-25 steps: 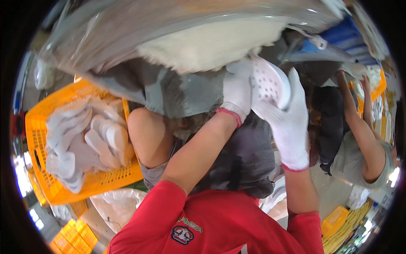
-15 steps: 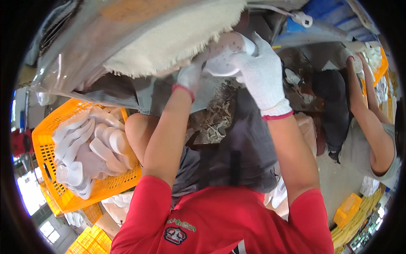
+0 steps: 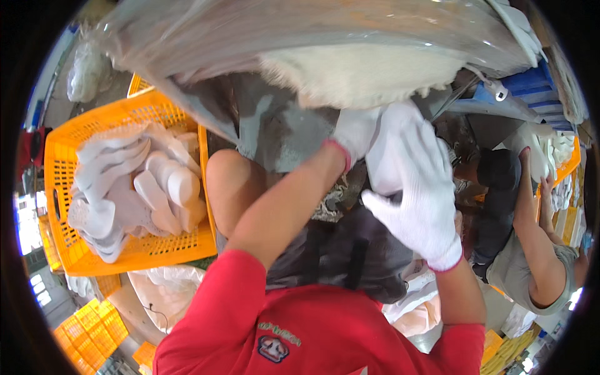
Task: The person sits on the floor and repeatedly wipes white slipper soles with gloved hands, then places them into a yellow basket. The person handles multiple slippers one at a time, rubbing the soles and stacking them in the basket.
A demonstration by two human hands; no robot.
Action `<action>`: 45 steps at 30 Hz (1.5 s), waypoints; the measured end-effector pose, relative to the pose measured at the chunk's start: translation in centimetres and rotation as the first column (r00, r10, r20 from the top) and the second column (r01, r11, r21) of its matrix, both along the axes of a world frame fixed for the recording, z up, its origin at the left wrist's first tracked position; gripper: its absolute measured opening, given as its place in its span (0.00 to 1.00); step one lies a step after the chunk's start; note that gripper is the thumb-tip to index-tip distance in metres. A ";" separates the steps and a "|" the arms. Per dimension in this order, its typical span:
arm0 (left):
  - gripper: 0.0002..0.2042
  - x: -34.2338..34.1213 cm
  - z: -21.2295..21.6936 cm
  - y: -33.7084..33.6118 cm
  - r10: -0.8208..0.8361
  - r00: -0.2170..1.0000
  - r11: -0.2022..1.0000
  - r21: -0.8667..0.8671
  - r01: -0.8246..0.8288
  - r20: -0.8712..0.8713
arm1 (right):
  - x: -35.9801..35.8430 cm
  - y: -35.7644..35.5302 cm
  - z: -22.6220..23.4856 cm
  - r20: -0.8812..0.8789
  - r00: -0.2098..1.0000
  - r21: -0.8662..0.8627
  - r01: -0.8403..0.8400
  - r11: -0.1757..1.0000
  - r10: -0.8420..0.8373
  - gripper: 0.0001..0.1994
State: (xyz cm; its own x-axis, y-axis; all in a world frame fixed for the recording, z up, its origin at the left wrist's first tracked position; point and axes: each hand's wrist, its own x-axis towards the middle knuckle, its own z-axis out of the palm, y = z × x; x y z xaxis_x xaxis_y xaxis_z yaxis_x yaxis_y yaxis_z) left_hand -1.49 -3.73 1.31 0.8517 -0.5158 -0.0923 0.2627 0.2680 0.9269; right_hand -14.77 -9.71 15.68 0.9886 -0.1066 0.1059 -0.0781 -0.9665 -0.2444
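Both my hands wear white knit gloves with red cuffs and are close together below the machine's pale fringed cloth [image 3: 369,72]. A white shoe sole [image 3: 382,164] stands tilted between them, its upper end near the cloth. My left hand [image 3: 357,132] grips its left side, the fingertips partly hidden behind it. My right hand [image 3: 415,187] lies along its right side, fingers stretched together and thumb apart on the near side, covering much of the sole.
An orange crate [image 3: 134,259] full of white shoe soles [image 3: 156,187] stands at my left. Clear plastic sheeting [image 3: 312,28] covers the machine above my hands. On the right sits a co-worker [image 3: 531,262] beside another orange crate. A grey cable plug [image 3: 497,89] hangs at upper right.
The sole has been turned from lying crosswise, its spotted face showing, to a steep tilt. My left hand has moved right, my right hand lower over the sole. The head view has shifted.
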 end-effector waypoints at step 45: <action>0.47 -1.1 -3.5 6.3 -0.356 0.556 0.885 -0.461 -0.056 -0.751 | -3.3 9.0 -4.1 -0.103 0.992 0.459 0.117 0.881 -0.078 0.40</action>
State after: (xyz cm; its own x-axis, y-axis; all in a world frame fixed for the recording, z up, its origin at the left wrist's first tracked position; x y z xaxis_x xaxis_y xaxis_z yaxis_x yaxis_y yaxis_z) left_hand -2.61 2.54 -2.15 0.4258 -0.7878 -0.4450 0.8998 0.4202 0.1172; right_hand -18.04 -0.66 11.53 0.9736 -0.2208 -0.0570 -0.2039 -0.7312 -0.6510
